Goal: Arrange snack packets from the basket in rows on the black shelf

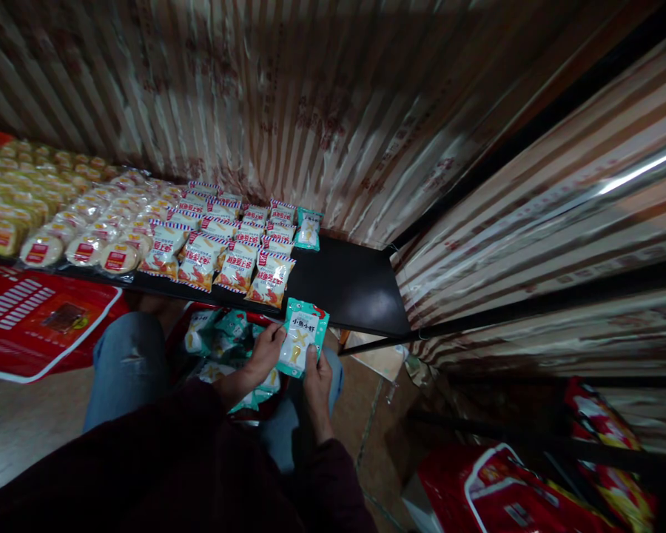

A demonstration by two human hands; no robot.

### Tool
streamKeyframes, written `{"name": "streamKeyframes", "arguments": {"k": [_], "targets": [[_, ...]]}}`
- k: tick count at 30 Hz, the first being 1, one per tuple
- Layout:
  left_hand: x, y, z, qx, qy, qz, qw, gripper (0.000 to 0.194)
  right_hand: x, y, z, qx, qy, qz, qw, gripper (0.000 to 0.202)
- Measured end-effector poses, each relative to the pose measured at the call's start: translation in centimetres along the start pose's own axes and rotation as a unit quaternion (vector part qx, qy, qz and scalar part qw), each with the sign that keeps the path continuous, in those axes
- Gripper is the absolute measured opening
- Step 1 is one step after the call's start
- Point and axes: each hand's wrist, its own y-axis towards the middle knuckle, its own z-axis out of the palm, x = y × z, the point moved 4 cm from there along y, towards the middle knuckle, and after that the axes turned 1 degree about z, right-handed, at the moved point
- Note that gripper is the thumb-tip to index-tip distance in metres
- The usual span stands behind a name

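Observation:
A teal and white snack packet is held upright just in front of the black shelf. My left hand pinches its left edge, and my right hand grips its lower right side with the thumb on the front. Below my left hand, more teal packets lie in a red bag between the knees. One teal packet stands at the back of the shelf, at the right end of rows of white packets with striped edges.
Round wrapped cakes fill the shelf's left part. Striped sheeting hangs behind and to the right, with black metal bars across it. Red bags lie at the left and lower right.

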Motion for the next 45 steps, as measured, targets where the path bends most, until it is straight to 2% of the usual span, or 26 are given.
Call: {"name": "streamKeyframes", "arguments": {"k": [3,7,11,14,21,25,34,40,45], "targets": [[-0.3,0.5,0.6,-0.028,0.066,0.020,0.997,0.020,0.0,0.8,-0.3,-0.018,-0.027,-0.013,0.999,0.050],[-0.7,1.0,1.2,-0.036,0.107,0.036,0.993,0.022,0.4,1.6,-0.5,-0.038,-0.043,-0.025,0.998,0.050],[-1.2,1.7,1.8,-0.003,0.084,0.045,0.995,0.025,0.7,2.4,-0.8,-0.047,-0.054,-0.036,0.997,0.049],[-1.2,2.4,2.2,0.019,0.060,0.042,0.997,0.032,0.5,3.1,-1.2,-0.030,-0.058,-0.035,0.997,0.050],[-1.6,4.4,2.8,-0.019,0.078,0.061,0.995,0.036,1.1,4.9,-1.4,0.020,-0.043,-0.044,0.998,0.037],[-1.8,5.5,3.4,-0.044,0.079,0.074,0.993,0.035,1.8,6.1,-0.9,0.012,-0.028,-0.074,0.997,0.033],[-2.7,7.8,4.5,-0.059,0.128,0.081,0.987,0.034,1.6,9.4,-0.7,-0.002,0.009,-0.062,0.998,0.033],[-3.1,8.3,5.4,-0.053,0.144,0.072,0.986,0.016,3.0,10.4,-0.3,-0.030,-0.012,-0.071,0.997,0.034],[-3.3,8.3,5.7,-0.049,0.119,0.049,0.991,0.031,3.4,10.8,-0.3,-0.037,-0.030,-0.068,0.997,0.036]]}}
